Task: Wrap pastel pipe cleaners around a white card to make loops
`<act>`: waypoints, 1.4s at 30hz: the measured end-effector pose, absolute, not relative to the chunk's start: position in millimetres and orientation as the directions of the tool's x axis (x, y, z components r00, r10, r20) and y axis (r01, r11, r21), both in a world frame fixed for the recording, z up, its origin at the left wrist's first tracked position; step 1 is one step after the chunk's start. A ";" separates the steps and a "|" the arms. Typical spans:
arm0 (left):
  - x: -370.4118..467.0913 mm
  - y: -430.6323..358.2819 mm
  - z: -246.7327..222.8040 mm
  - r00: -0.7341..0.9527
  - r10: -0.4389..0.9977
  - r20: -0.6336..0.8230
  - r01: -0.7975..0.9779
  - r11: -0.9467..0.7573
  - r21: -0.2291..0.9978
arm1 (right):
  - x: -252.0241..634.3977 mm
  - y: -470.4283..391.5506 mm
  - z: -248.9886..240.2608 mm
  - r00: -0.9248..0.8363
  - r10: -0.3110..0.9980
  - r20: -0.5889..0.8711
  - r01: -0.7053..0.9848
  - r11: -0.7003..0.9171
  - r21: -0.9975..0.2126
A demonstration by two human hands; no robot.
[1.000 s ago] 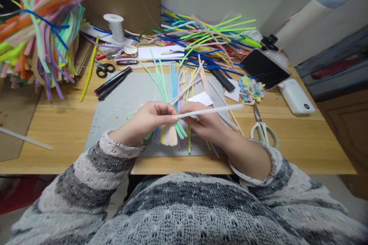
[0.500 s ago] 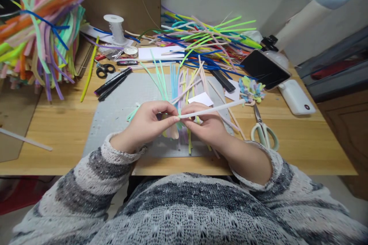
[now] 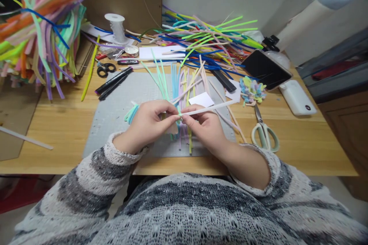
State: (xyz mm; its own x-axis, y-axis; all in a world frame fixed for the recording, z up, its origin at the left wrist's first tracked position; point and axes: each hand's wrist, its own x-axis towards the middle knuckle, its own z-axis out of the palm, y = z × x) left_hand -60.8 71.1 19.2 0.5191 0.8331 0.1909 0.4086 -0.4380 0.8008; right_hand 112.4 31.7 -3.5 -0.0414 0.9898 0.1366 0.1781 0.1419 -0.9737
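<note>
Left hand (image 3: 151,122): thumb and finger pinched narrow on a mint-green strand (image 3: 179,110). Right hand (image 3: 205,124): thumb and fingertip closed on the near end of the white stem (image 3: 214,107), which points between 2 and 3 o'clock, above the grey mat (image 3: 105,130). Blue-and-mint loops (image 3: 133,113) just beside left hand, 9 o'clock; attachment hidden. Pale-handled scissors (image 3: 269,138) near right forearm, 3 o'clock.

1. Bundle of pipe cleaners (image 3: 132,113): mint-green and blue loops show at its left; its middle is mostly hidden by fingers (image 3: 171,120).
2. White pipe cleaner (image 3: 211,108): nearly straight, slanting up rightward, left end pinched, right end free.
</note>
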 end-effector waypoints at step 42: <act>-55.4 73.6 20.0 0.413 0.857 -0.308 0.089 0.299 0.950 | 109.1 34.1 -17.4 -0.149 0.985 0.087 -0.289 0.041 -0.957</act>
State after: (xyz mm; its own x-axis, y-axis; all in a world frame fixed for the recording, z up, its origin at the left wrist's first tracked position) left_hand -55.4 73.6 20.0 0.4128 0.8573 -0.3078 0.0886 0.2985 0.9503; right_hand 109.1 34.1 -17.4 -0.1491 0.9850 0.0869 -0.2889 0.0406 -0.9565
